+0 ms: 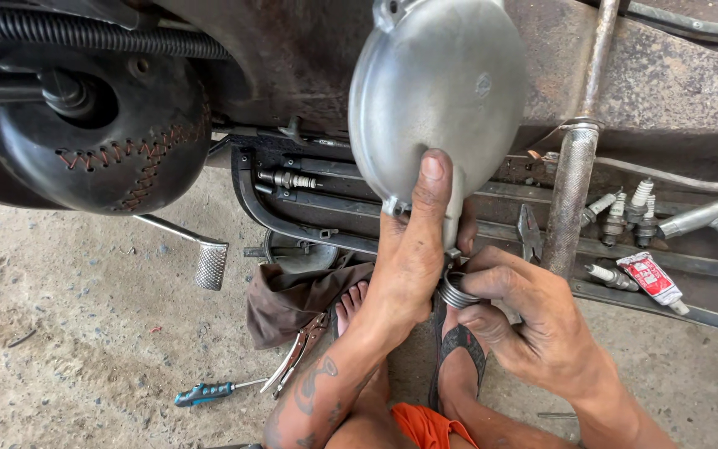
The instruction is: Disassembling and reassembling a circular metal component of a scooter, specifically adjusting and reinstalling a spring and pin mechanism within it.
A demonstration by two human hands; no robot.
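My left hand (409,258) grips the lower edge of a round grey metal engine cover (438,83), thumb pressed flat on its face, holding it upright in front of a rusty vehicle body. Just below the cover's neck, my right hand (525,320) pinches a small coiled metal spring or ring (456,293) between its fingertips. The two hands touch around that ring. My feet in sandals show beneath them.
A black tyre-like part (93,141) with stitching sits at the upper left. Locking pliers (297,353) and a blue-handled screwdriver (209,391) lie on the concrete floor by a brown rag (292,299). Several spark plugs (625,216), a red tube (650,278) and a knurled bar (571,191) rest on the frame at right.
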